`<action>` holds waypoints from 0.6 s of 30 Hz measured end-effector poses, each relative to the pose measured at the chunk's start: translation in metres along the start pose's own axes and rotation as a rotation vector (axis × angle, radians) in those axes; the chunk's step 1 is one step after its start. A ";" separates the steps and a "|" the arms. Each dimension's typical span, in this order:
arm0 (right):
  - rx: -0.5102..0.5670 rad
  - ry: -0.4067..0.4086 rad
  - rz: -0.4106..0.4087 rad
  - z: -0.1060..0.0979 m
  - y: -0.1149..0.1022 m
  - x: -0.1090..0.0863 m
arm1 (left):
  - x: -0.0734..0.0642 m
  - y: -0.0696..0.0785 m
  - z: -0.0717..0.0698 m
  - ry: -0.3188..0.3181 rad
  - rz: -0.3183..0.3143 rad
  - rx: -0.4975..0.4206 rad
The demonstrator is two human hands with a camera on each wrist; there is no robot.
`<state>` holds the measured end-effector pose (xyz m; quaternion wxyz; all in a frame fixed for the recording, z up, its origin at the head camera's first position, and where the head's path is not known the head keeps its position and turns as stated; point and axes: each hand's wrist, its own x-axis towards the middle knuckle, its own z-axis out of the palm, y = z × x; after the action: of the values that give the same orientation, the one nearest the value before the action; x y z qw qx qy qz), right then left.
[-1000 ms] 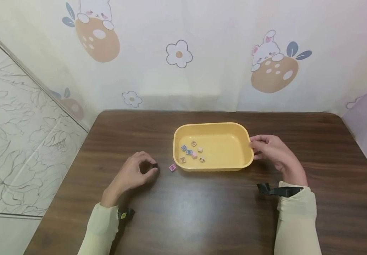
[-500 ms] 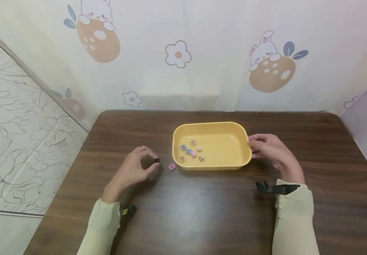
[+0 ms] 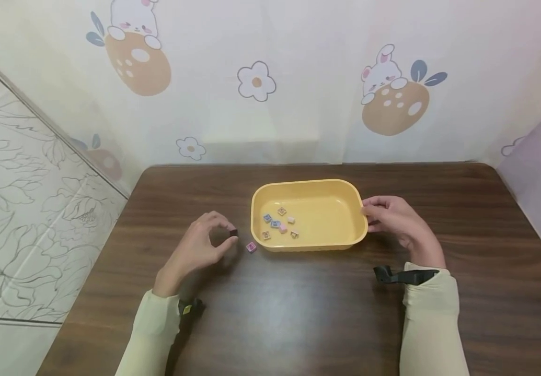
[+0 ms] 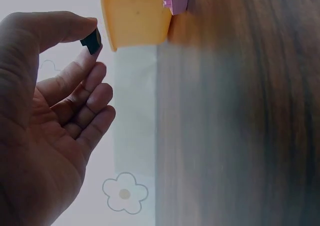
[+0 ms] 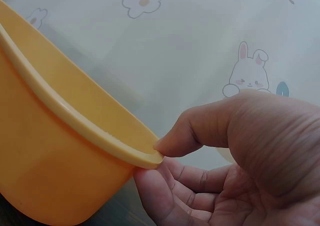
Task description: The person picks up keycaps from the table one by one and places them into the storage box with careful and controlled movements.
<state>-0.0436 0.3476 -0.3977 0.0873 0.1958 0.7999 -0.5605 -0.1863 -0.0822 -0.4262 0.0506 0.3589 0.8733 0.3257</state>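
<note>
My left hand [image 3: 199,244] pinches a small black block [image 4: 91,41] between thumb and index finger, a little left of the yellow tub. The other fingers of that hand curl loosely in the left wrist view. A small purple-pink block [image 3: 251,247] lies on the table just outside the tub's near left corner; a short knob sticks out from it in the left wrist view. At the tub's right end, my right hand [image 3: 399,222] grips the rim of the yellow tub [image 5: 95,136], thumb on top and index finger below.
Inside the tub, toward its left end, lie several small blocks: blue blocks [image 3: 275,224], a pink block [image 3: 283,228], and pale or tan blocks [image 3: 266,235]. The brown wooden table [image 3: 294,303] reaches back to a patterned curtain [image 3: 298,115].
My left hand, holding the black block, has risen slightly and moved right toward the tub. The right hand keeps its grip on the rim. The head view has shifted a little.
</note>
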 end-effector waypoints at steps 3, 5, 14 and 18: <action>-0.010 0.003 0.004 0.000 -0.001 0.000 | 0.002 0.002 0.000 -0.006 -0.003 -0.002; -0.005 -0.005 0.004 0.002 -0.002 0.002 | 0.001 0.001 0.000 -0.004 -0.005 0.003; -0.016 -0.018 0.018 -0.008 0.003 0.000 | 0.016 0.009 0.007 -0.038 0.055 -0.026; 0.000 -0.035 0.012 -0.004 0.003 0.005 | 0.015 0.011 0.005 -0.023 0.036 -0.011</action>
<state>-0.0466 0.3530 -0.4002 0.1048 0.1909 0.7971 -0.5632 -0.1889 -0.0638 -0.4215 0.0566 0.3777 0.8643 0.3273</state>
